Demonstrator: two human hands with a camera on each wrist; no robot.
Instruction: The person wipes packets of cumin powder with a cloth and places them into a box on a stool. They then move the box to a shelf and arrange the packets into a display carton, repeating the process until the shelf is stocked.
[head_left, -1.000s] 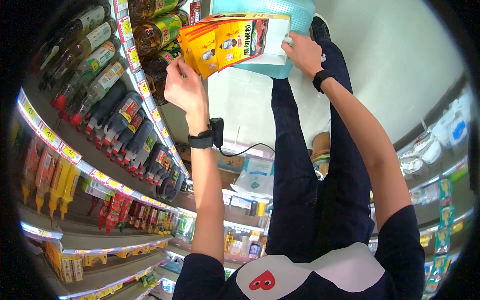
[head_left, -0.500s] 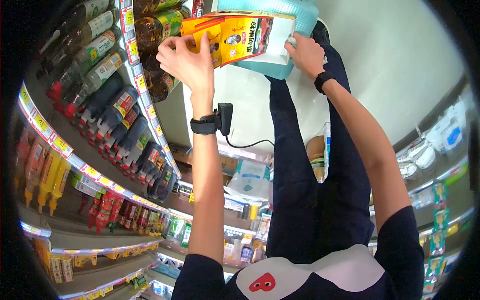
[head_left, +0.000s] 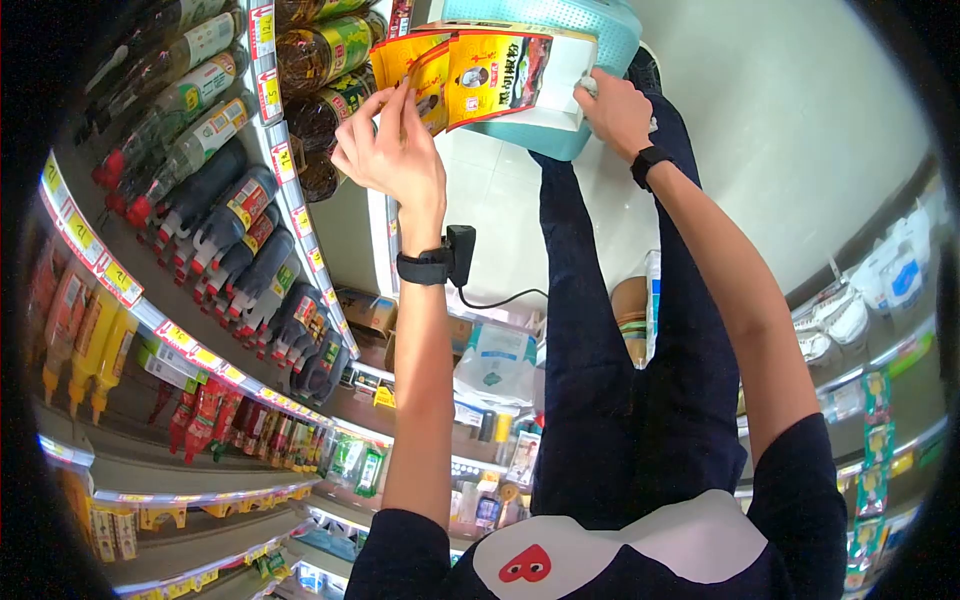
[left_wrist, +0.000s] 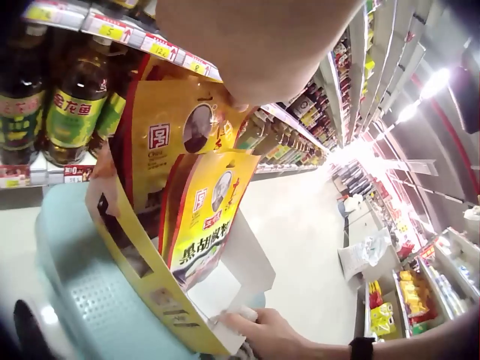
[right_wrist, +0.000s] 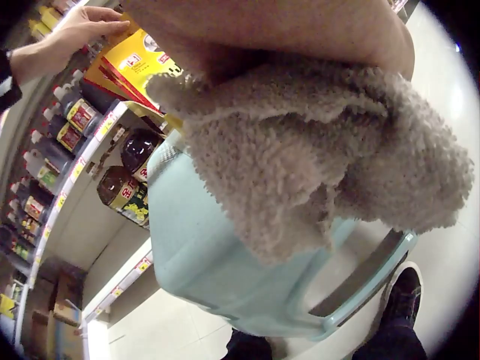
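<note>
A yellow-edged cardboard box with white inner walls lies over a light teal plastic stool. Yellow-and-red packets of black pepper powder stand in it, their tops sticking out to the left. My left hand pinches the outer edge of a rear packet between thumb and fingers. At the opposite end, my right hand grips the box's wall and holds a fluffy grey cloth. In the right wrist view this cloth hangs in front and hides the right fingers.
Shelves with price strips run along the left, bearing dark sauce bottles. Large oil bottles stand close behind my left hand. My legs are below the stool; another shelf stands at right.
My left hand has moved from beside the packets up over their outer edges and now pinches one. The rear packets are less fanned out. The right hand keeps its hold on the box.
</note>
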